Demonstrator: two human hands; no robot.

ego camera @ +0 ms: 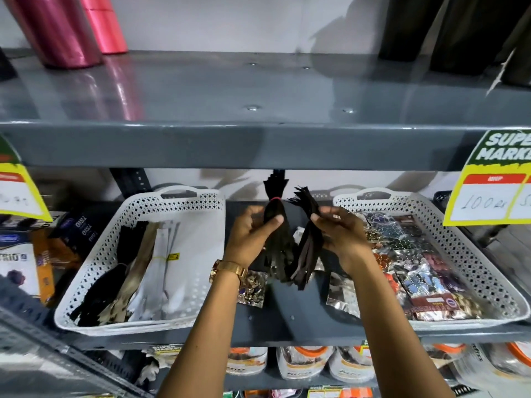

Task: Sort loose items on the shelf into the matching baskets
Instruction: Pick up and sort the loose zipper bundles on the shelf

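My left hand (250, 237) grips a bundle of black zippers (275, 214) tied with a red band, held upright between the two baskets. My right hand (342, 234) holds a second, looser bundle of dark zippers (309, 245) just to its right. The left white basket (94, 271) holds black, tan and white zippers. In the right white basket (471, 254) lie shiny packets of sequins and buttons. Two loose packets, a gold one (253, 288) and a silver one (343, 294), lie on the grey shelf (287, 320) between the baskets.
The upper grey shelf (258, 145) overhangs close above my hands, with pink rolls (71, 30) and dark rolls (448, 33) on it. Yellow price tags (488, 193) hang from its edge on both sides. Boxes (34, 254) stand left of the left basket. Jars (304, 363) fill the shelf below.
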